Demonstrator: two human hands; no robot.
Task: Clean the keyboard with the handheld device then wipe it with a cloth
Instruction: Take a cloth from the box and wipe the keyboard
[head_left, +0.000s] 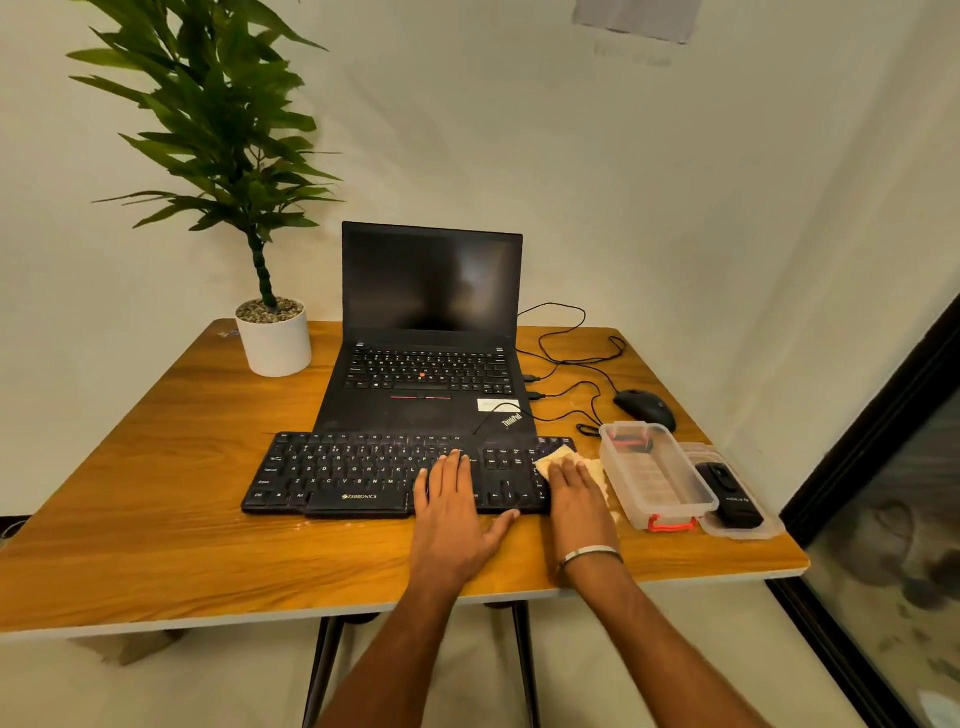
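Head view: a black keyboard (395, 475) is seen lying along the near middle of a wooden bench (156, 519), just in front of an open laptop (431, 332) whose screen is dark. The left hand (452, 512) is laid flat and open on the right-centre keys, fingers spread, thumb reaching along the keyboard's near edge. The right hand (579, 493) is pressed, palm down with fingers extended, onto a pale yellow cloth (558, 460) spread over the keyboard's right end; part of the cloth is hidden beneath the hand. A metal bangle (592, 555) is worn on the right wrist. Just to the right of the cloth, a clear plastic box (657, 480) with red clips is set on the bench, and beside it a black handheld device (730, 493) is rested on a clear lid (769, 530) near the bench's right edge. A black mouse (644, 408) with its cable is placed behind the box. A potted plant (272, 338) is stood at the far left corner.
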